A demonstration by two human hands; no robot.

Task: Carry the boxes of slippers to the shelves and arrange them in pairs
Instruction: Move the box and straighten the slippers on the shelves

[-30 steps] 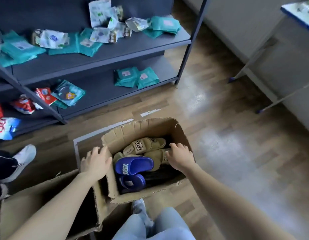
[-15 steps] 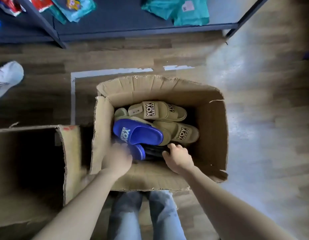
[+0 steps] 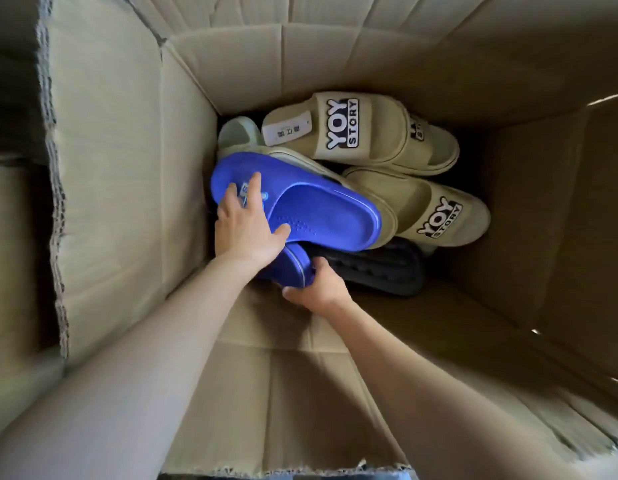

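Blue top slipper (image 3: 318,209), 9 o'clock in cardboard box (image 3: 127,168) | your left hand (image 3: 246,226): fingers spread over its strap | right hand (image 3: 318,287): curled round lower blue slipper (image 3: 295,268), 6 o'clock | likely light, springy; lift by straps.

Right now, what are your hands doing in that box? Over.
Left hand on top blue slipper. Right hand grips lower blue slipper. Tan slippers, black slipper crowd alongside.
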